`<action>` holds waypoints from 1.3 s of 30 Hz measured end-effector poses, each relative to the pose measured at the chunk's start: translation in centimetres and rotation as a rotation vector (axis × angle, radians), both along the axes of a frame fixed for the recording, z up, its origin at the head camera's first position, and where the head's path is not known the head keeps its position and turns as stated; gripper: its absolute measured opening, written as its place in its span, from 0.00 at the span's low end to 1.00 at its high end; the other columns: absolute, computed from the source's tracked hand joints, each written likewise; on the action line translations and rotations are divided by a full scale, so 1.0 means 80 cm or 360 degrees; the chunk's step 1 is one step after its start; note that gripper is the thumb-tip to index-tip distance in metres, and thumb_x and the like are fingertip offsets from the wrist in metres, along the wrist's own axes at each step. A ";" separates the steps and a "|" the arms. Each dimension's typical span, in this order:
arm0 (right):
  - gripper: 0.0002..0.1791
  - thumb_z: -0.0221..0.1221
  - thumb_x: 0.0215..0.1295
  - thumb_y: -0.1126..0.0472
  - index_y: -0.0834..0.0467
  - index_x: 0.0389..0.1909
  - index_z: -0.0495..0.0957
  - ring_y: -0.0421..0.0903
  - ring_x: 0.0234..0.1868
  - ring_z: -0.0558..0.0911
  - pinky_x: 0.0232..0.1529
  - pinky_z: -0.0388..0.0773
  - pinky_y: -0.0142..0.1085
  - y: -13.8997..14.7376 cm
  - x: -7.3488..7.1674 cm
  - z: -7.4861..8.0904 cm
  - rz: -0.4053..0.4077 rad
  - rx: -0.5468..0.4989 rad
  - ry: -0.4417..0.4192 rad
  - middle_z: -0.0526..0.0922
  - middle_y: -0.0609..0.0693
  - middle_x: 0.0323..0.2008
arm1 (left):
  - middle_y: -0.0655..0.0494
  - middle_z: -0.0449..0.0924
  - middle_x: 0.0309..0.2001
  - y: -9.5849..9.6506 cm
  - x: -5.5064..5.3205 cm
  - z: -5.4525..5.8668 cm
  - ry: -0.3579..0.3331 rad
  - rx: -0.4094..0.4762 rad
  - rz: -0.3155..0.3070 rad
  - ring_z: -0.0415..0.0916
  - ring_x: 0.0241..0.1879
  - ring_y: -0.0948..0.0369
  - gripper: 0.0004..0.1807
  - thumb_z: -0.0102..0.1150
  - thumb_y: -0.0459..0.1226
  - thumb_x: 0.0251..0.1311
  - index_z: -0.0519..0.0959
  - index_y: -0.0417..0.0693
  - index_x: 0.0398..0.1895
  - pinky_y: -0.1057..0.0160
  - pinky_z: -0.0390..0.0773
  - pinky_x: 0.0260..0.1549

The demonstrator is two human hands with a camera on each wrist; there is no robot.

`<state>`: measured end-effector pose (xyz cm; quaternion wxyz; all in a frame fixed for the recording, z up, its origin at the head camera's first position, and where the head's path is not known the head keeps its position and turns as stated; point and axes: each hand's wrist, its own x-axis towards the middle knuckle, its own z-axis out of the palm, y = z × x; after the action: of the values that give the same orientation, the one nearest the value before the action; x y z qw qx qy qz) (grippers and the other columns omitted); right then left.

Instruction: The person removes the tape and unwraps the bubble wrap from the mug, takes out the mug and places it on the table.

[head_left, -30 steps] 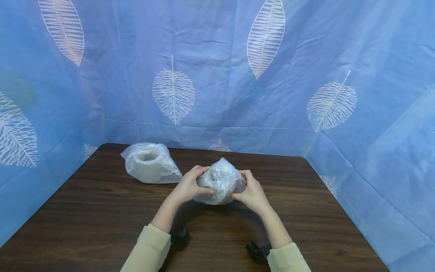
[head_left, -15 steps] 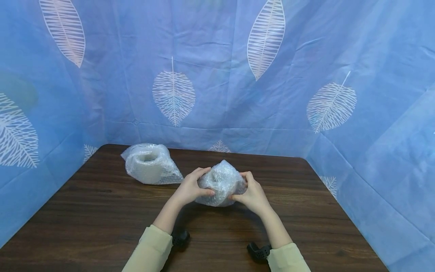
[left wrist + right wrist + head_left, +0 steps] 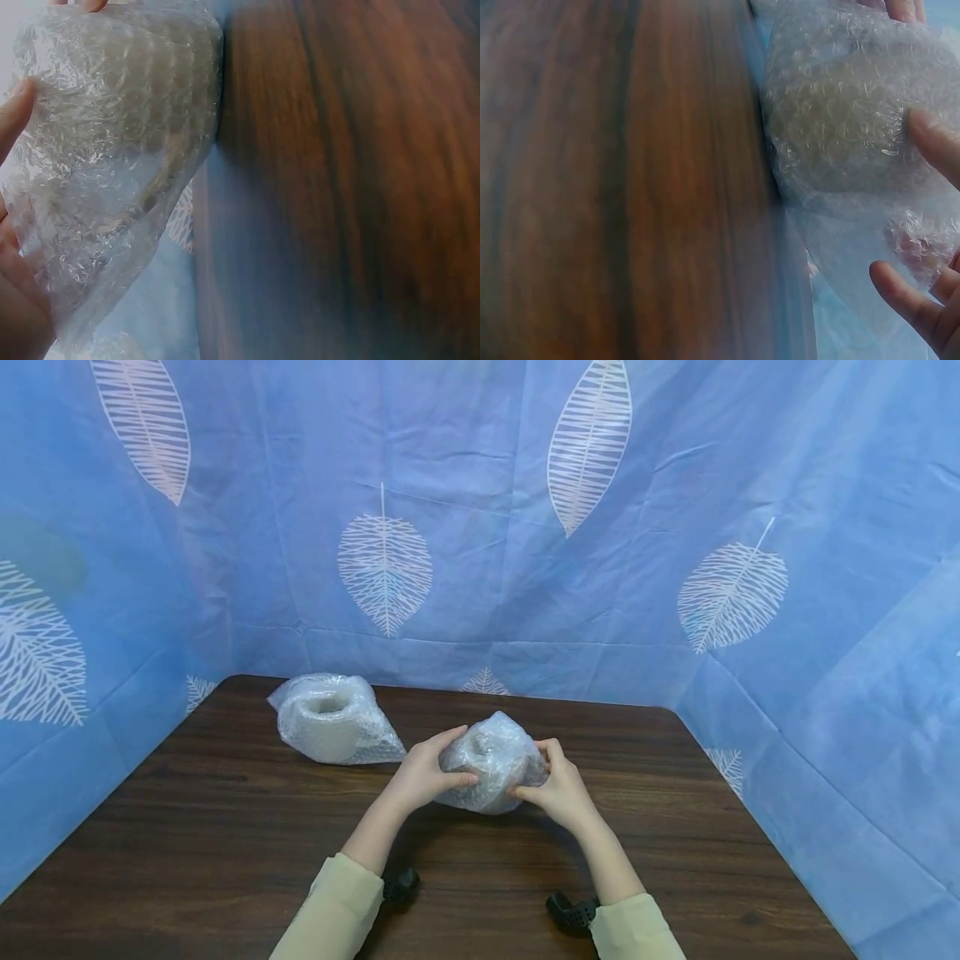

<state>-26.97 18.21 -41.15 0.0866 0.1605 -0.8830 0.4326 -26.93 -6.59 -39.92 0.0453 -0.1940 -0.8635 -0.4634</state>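
Note:
Both hands hold a bubble-wrapped bundle (image 3: pixel 489 764) low over the middle of the table; its clear wrap is crumpled, with a pointed peak at the back and a hollow on top. My left hand (image 3: pixel 423 774) grips its left side, thumb across the front. On the opposite side my right hand (image 3: pixel 561 789) grips it, thumb at the front and fingers behind. In the left wrist view, the bubble wrap (image 3: pixel 127 97) hangs in a loose flap. Something pale shows through the wrap (image 3: pixel 832 127) in the right wrist view, but its kind is hidden.
Another bubble-wrapped bundle (image 3: pixel 330 727), with a round opening on top, sits at the back left near the left hand. The dark wooden table (image 3: pixel 225 843) ends at blue leaf-patterned cloth (image 3: pixel 465 568) on the back and sides. Black devices (image 3: pixel 572 912) sit at both wrists.
The held bundle and both hands have shifted very slightly to the right. The grip looks the same, and the other bundle has stayed in place.

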 end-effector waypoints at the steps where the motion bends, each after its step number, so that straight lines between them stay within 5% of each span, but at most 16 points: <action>1: 0.42 0.76 0.46 0.55 0.54 0.59 0.63 0.59 0.55 0.75 0.46 0.76 0.54 0.001 -0.001 0.000 0.0005 -0.0004 -0.0002 0.74 0.54 0.52 | 0.52 0.63 0.69 0.000 0.000 0.000 0.0002 -0.0013 0.0009 0.59 0.67 0.50 0.46 0.72 0.51 0.49 0.62 0.56 0.72 0.45 0.64 0.60; 12: 0.43 0.75 0.46 0.50 0.53 0.60 0.62 0.54 0.53 0.76 0.49 0.74 0.54 0.005 -0.004 0.001 -0.0018 0.0095 -0.0030 0.75 0.53 0.52 | 0.52 0.68 0.66 -0.003 0.002 0.003 0.0077 -0.0249 0.0066 0.68 0.61 0.48 0.47 0.65 0.63 0.49 0.61 0.63 0.73 0.43 0.69 0.54; 20: 0.48 0.73 0.45 0.41 0.52 0.64 0.61 0.55 0.56 0.71 0.49 0.72 0.56 0.006 0.001 0.008 -0.0077 0.0251 -0.0036 0.71 0.54 0.57 | 0.51 0.68 0.65 -0.009 0.002 0.002 0.0046 -0.0276 0.0056 0.69 0.60 0.48 0.47 0.65 0.62 0.50 0.59 0.64 0.73 0.42 0.69 0.54; 28: 0.47 0.72 0.48 0.42 0.55 0.66 0.63 0.57 0.60 0.69 0.53 0.70 0.56 0.016 0.005 0.017 0.0024 0.0282 -0.0001 0.70 0.56 0.61 | 0.49 0.70 0.64 -0.010 0.004 0.003 0.0030 -0.0304 0.0049 0.70 0.59 0.48 0.47 0.64 0.62 0.51 0.59 0.61 0.73 0.42 0.69 0.54; 35: 0.38 0.64 0.60 0.61 0.58 0.70 0.60 0.58 0.63 0.68 0.57 0.68 0.55 0.029 0.009 0.028 0.0213 0.0273 0.0007 0.66 0.59 0.65 | 0.55 0.63 0.68 -0.017 0.001 0.002 -0.0004 -0.0245 -0.0028 0.64 0.64 0.50 0.45 0.63 0.61 0.52 0.57 0.67 0.74 0.44 0.67 0.57; 39: 0.36 0.56 0.59 0.73 0.60 0.70 0.60 0.58 0.64 0.67 0.56 0.68 0.55 0.035 0.009 0.030 0.0284 0.0198 0.0079 0.66 0.59 0.65 | 0.54 0.63 0.69 -0.021 0.000 0.004 0.0000 -0.0188 -0.0078 0.63 0.65 0.51 0.43 0.64 0.59 0.54 0.58 0.68 0.73 0.45 0.67 0.57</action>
<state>-26.23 21.02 -38.78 0.0594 0.2543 -0.8878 0.3789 -26.91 -8.30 -39.62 0.0225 -0.2175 -0.8843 -0.4125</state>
